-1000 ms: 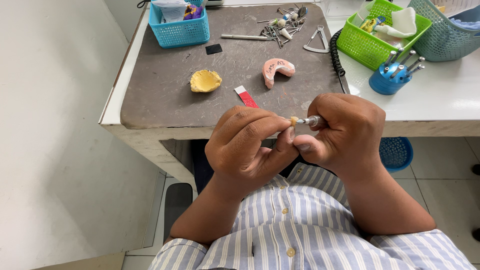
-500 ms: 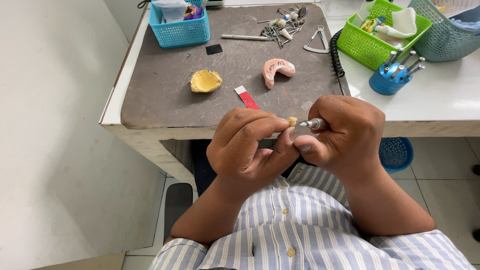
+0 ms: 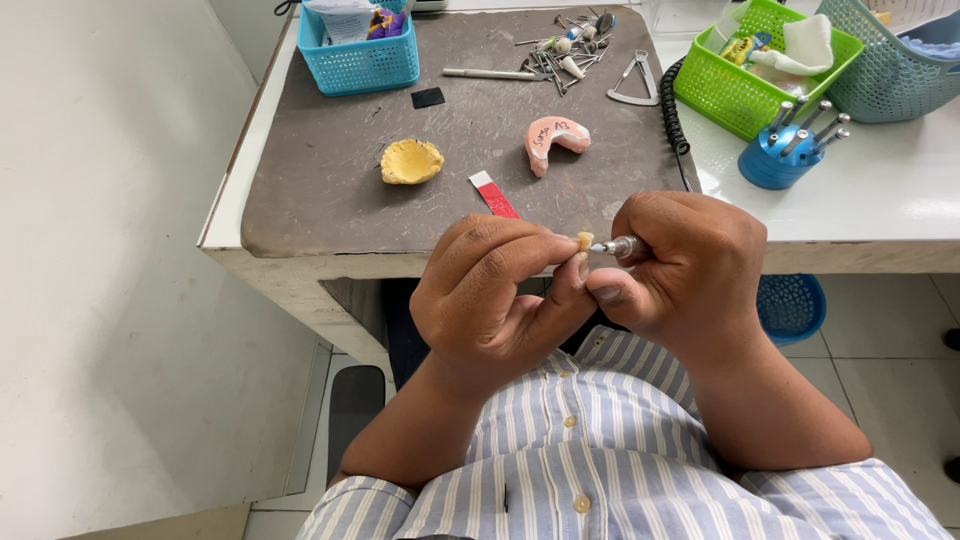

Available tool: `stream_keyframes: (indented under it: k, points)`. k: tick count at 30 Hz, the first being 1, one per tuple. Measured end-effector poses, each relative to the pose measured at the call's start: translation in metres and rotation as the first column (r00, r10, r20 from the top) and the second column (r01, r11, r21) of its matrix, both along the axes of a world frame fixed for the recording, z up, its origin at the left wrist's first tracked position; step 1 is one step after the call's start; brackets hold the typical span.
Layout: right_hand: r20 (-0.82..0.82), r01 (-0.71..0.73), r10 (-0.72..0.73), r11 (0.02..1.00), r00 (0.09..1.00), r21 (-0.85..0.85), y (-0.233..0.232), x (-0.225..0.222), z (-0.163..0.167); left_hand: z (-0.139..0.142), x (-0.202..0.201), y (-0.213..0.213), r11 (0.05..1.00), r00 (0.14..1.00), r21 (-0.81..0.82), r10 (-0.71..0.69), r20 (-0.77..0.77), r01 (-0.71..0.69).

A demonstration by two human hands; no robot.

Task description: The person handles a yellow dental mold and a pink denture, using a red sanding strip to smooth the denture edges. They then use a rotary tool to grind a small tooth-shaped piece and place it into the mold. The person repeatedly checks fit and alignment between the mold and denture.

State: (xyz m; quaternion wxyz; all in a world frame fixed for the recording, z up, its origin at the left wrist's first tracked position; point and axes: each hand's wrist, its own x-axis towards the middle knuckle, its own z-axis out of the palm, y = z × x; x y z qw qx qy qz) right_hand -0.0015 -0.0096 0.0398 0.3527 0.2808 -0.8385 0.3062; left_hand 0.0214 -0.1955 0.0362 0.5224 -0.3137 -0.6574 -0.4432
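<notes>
My left hand [image 3: 490,295] pinches a small cream tooth-shaped piece [image 3: 585,240] between thumb and fingertips, in front of my chest. My right hand [image 3: 680,265] grips a slim metal handpiece [image 3: 620,246], whose fine tip touches the piece from the right. Both hands hover just below the near edge of the grey mat [image 3: 330,170] on the table.
On the mat lie a yellow jaw cast [image 3: 411,161], a pink jaw cast [image 3: 556,140], a red and white strip [image 3: 493,194], loose metal burs [image 3: 565,50] and a caliper [image 3: 636,82]. A blue basket [image 3: 360,55], green basket [image 3: 755,70], teal basket [image 3: 890,65] and blue bur stand [image 3: 780,160] sit behind.
The handpiece tip has slid slightly to the right off the piece and come back to touch it. My hands have stayed in nearly the same place.
</notes>
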Motion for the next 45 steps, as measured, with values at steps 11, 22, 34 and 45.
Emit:
stream_keyframes:
  k: [11,22,34,45]
  points:
    - [0.005,-0.024,0.024,1.0,1.0,-0.015,-0.0015,0.0006,0.0017,0.0,0.0017,0.001,0.999,0.999,0.029,-0.024,0.035,0.023]
    - [0.038,-0.017,0.019,0.999,0.999,-0.047,-0.0027,0.004,0.0001,-0.0024,0.0032,0.0033,0.997,0.996,0.057,-0.059,0.065,0.056]
    - [0.036,-0.019,0.021,0.999,0.999,-0.05,-0.0016,0.0019,-0.0008,-0.0028,0.0027,0.0029,0.998,0.997,0.042,-0.049,0.064,0.047]
    - [0.035,0.019,-0.019,1.0,0.999,-0.016,0.0004,0.0023,-0.0005,0.0004,0.0011,0.0002,0.999,0.999,-0.03,0.038,-0.007,-0.038]
